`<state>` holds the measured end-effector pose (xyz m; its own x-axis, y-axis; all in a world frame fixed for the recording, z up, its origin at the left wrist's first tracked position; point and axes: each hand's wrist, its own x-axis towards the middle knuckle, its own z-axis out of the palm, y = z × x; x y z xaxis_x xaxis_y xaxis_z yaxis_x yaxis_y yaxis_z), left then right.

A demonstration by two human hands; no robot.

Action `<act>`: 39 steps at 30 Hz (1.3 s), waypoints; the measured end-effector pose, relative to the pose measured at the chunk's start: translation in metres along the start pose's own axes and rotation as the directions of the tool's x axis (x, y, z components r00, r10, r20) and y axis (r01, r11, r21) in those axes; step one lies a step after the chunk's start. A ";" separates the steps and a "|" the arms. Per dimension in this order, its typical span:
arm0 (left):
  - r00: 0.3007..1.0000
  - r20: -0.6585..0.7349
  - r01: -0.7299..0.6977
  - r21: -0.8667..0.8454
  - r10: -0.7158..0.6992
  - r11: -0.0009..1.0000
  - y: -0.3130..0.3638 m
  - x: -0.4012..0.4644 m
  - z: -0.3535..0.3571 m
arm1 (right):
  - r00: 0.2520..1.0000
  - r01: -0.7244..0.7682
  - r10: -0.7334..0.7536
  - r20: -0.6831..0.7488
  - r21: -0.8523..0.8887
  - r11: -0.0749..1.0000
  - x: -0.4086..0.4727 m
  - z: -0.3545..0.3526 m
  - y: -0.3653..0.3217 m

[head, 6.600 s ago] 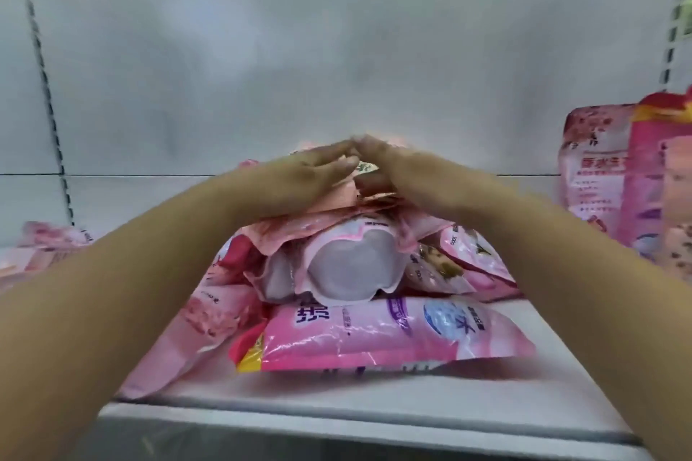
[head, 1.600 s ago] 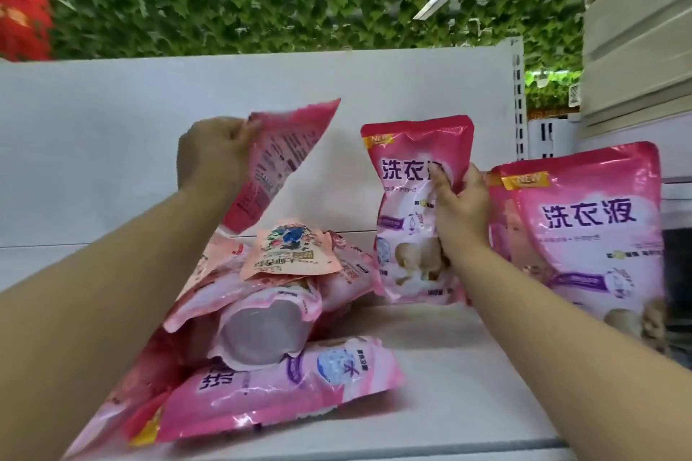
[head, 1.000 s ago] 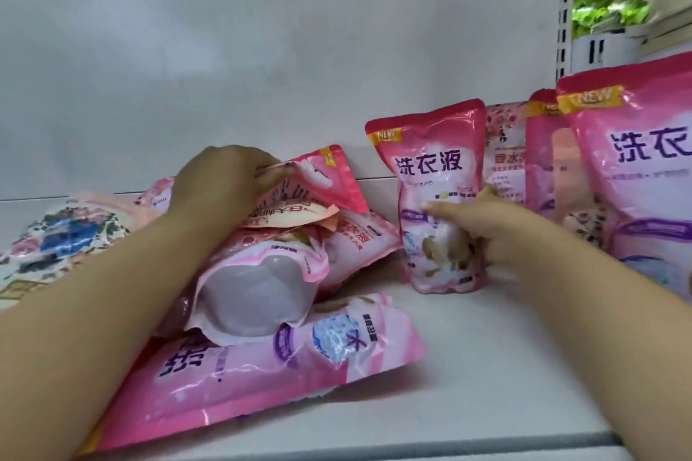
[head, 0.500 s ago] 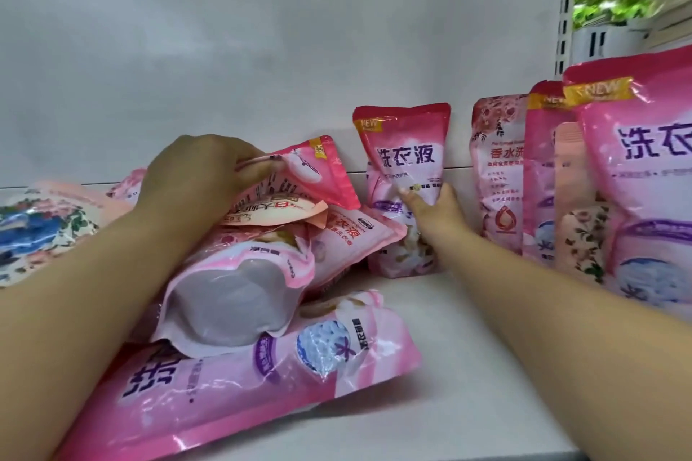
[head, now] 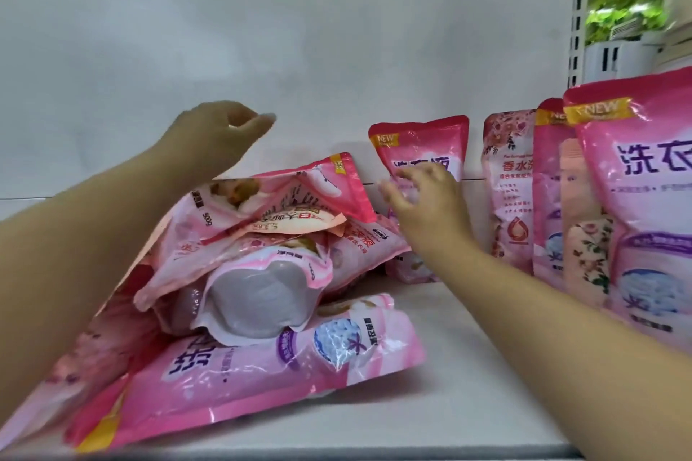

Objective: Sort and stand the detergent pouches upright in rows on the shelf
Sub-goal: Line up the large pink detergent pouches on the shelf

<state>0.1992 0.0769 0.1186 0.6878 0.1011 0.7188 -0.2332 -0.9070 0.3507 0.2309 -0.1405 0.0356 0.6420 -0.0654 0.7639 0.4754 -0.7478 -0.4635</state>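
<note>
A heap of pink detergent pouches (head: 262,273) lies flat and jumbled on the white shelf (head: 468,367), left of centre. One small pink pouch (head: 423,146) stands upright against the back panel. My right hand (head: 423,198) hovers in front of it with fingers spread and holds nothing. My left hand (head: 221,131) is raised above the heap, fingers loosely curled and empty. Several more pouches (head: 636,206) stand upright in a row at the right.
The white back panel (head: 299,49) closes the shelf behind. A slotted upright post (head: 578,11) stands at the right rear. Green foliage shows above and beyond the shelf. Bare shelf surface lies between the heap and the standing row.
My left hand let go of the pouch on the heap and rose above it. My right hand released the small upright pouch, which stands against the back panel.
</note>
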 end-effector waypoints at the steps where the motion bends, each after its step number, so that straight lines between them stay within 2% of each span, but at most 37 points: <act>1: 0.995 0.090 0.022 0.106 -0.031 0.994 -0.002 0.002 0.002 | 0.993 -0.068 0.062 0.105 0.053 0.996 -0.001 0.007 -0.008; 3: 0.959 0.255 0.068 0.228 -0.127 0.971 -0.009 -0.001 0.012 | 0.940 -0.215 0.183 0.289 0.082 0.973 0.003 0.019 -0.020; 5: 0.938 0.301 0.103 0.232 -0.172 0.967 -0.015 -0.008 0.021 | 0.881 -0.373 0.299 0.366 0.148 0.916 0.011 0.027 -0.024; 7: 0.950 0.271 0.084 0.255 -0.155 0.963 -0.019 -0.013 0.025 | 0.827 -0.545 0.405 0.389 0.383 0.746 0.019 0.033 -0.024; 8: 0.958 0.249 0.070 0.270 -0.140 0.960 -0.019 -0.015 0.025 | 0.815 -0.579 0.437 0.381 0.505 0.640 0.024 0.035 -0.025; 9: 0.966 0.225 0.066 0.274 -0.131 0.959 -0.020 -0.015 0.026 | 0.821 -0.568 0.446 0.356 0.590 0.575 0.027 0.034 -0.028; 12: 0.982 0.140 0.102 0.182 -0.129 0.978 -0.022 -0.019 0.025 | 0.897 -0.425 0.386 0.216 0.664 0.616 0.048 0.027 -0.042; 14: 0.990 -0.002 0.144 0.008 -0.144 0.990 -0.021 -0.023 0.018 | 0.938 -0.310 0.324 0.125 0.724 0.616 0.062 0.013 -0.062; 16: 0.970 -0.189 0.127 -0.142 -0.152 0.982 -0.015 -0.026 0.005 | 0.962 -0.188 0.272 0.024 0.779 0.598 0.076 -0.003 -0.084; 17: 0.959 -0.227 0.109 -0.252 -0.168 0.962 -0.009 -0.026 -0.003 | 0.965 -0.138 0.260 -0.016 0.814 0.563 0.081 -0.014 -0.094; 18: 0.957 -0.216 0.093 -0.404 -0.194 0.910 -0.001 -0.026 -0.014 | 0.968 -0.094 0.247 -0.041 0.854 0.512 0.087 -0.026 -0.105; 20: 0.983 -0.003 0.135 -0.665 -0.184 0.734 0.018 -0.031 -0.037 | 0.976 -0.023 0.210 -0.065 0.919 0.394 0.094 -0.055 -0.123; 22: 0.974 0.224 0.188 -0.709 -0.036 0.680 0.033 -0.040 -0.050 | 0.983 0.024 0.165 -0.084 0.942 0.336 0.094 -0.078 -0.137; 24: 0.932 0.351 0.216 -0.739 0.090 0.638 0.048 -0.053 -0.047 | 0.986 0.049 0.129 -0.101 0.932 0.359 0.088 -0.089 -0.143; 26: 0.898 0.413 0.291 -0.817 0.153 0.497 0.066 -0.066 -0.036 | 0.982 0.049 0.144 -0.120 0.906 0.421 0.077 -0.096 -0.140; 28: 0.921 0.376 0.312 -0.871 0.106 0.380 0.080 -0.073 -0.021 | 0.975 0.036 0.182 -0.129 0.896 0.443 0.066 -0.106 -0.131; 29: 0.940 0.337 0.299 -0.884 0.048 0.359 0.084 -0.074 -0.014 | 0.975 0.013 0.192 -0.111 0.893 0.450 0.058 -0.111 -0.125; 31: 0.959 0.278 0.280 -0.911 -0.050 0.303 0.091 -0.076 -0.003 | 0.983 -0.104 0.185 0.005 0.843 0.528 0.042 -0.122 -0.110; 34: 0.973 0.219 0.230 -0.954 -0.077 0.191 0.100 -0.072 0.002 | 0.932 -0.341 0.157 0.326 0.644 0.685 0.014 -0.121 -0.095; 35: 0.978 0.203 0.207 -0.960 -0.042 0.190 0.105 -0.071 0.002 | 0.920 -0.362 0.161 0.358 0.615 0.701 0.007 -0.118 -0.090; 36: 0.983 0.184 0.176 -0.959 0.017 0.220 0.108 -0.069 0.001 | 0.931 -0.348 0.176 0.321 0.624 0.700 0.002 -0.116 -0.086; 38: 0.967 0.174 0.094 -0.924 0.187 0.371 0.112 -0.065 -0.001 | 0.960 -0.274 0.231 0.156 0.679 0.681 -0.004 -0.116 -0.078; 39: 0.944 0.201 0.050 -0.871 0.262 0.489 0.113 -0.066 -0.002 | 0.962 -0.244 0.262 0.079 0.682 0.689 -0.006 -0.117 -0.073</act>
<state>0.1262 -0.0316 0.1124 0.7265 -0.2242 0.6496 -0.6783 -0.0827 0.7301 0.1221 -0.1632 0.1179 0.7897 -0.2065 0.5777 0.5814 -0.0490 -0.8122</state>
